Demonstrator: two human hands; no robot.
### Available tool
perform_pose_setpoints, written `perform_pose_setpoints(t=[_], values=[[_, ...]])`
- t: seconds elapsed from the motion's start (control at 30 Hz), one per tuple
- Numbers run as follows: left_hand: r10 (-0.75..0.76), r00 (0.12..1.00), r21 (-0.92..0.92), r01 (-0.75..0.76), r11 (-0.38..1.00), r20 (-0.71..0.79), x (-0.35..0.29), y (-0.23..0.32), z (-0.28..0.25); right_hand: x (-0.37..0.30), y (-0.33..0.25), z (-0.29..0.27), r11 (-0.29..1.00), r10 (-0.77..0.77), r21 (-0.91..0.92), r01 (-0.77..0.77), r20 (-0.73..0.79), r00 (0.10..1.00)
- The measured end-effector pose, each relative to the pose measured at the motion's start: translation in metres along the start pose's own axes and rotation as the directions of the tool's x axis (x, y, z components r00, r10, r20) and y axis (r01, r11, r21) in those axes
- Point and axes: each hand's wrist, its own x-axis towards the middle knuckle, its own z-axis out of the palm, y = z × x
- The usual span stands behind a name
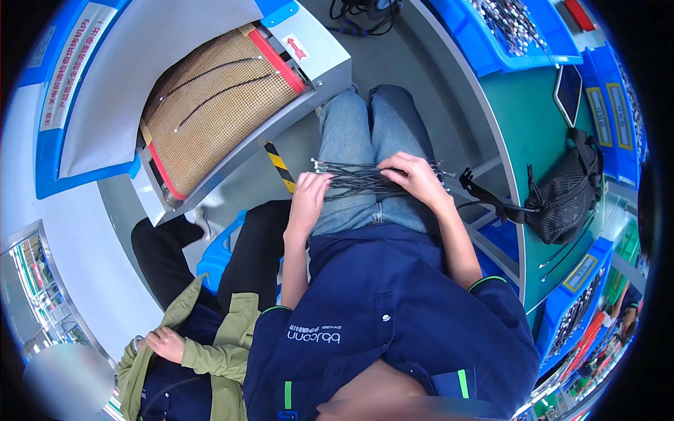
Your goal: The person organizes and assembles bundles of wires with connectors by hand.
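Observation:
Across my thighs lies a bundle of short black cables (358,179) with small whitish connectors at their ends. My left hand (307,198) is at the bundle's left end, its fingers closed together on the cables there. Over the right part of the bundle my right hand (414,177) bends its fingers and pinches some cables between thumb and fingertips. Which single cables each hand grips is hidden by the fingers. Cable ends stick out past both hands.
At upper left, two dark cables (223,92) lie on a mesh conveyor belt (242,112) of a machine. To the right, a green table (502,105) carries a black mesh bag (565,196), a tablet (568,95) and a blue bin (484,52) of parts. A co-worker in a green jacket (228,351) sits at lower left.

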Motion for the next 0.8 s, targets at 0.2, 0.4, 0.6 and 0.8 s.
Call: perform_pose_setpoints(t=[0.2,0.4,0.6,0.8], values=[[0.144,0.989,-0.121,-0.139,0.983,0.037,0.014,0.049,0.028,0.0,-0.014,-0.003,0.984,-0.16,-0.076,0.161,0.01,0.987],[0.148,0.989,-0.12,-0.15,0.981,-0.025,0.016,0.057,0.037,-0.012,0.004,-0.018,0.974,-0.218,-0.071,0.214,-0.048,0.975],[0.207,0.978,-0.132,-0.21,0.969,-0.033,0.02,0.064,0.055,-0.016,0.018,-0.014,0.958,-0.28,-0.077,0.276,-0.042,0.959],[0.283,0.954,-0.074,-0.291,0.954,-0.098,0.019,0.057,0.065,-0.018,0.024,-0.014,0.962,-0.26,-0.085,0.258,-0.017,0.965]])
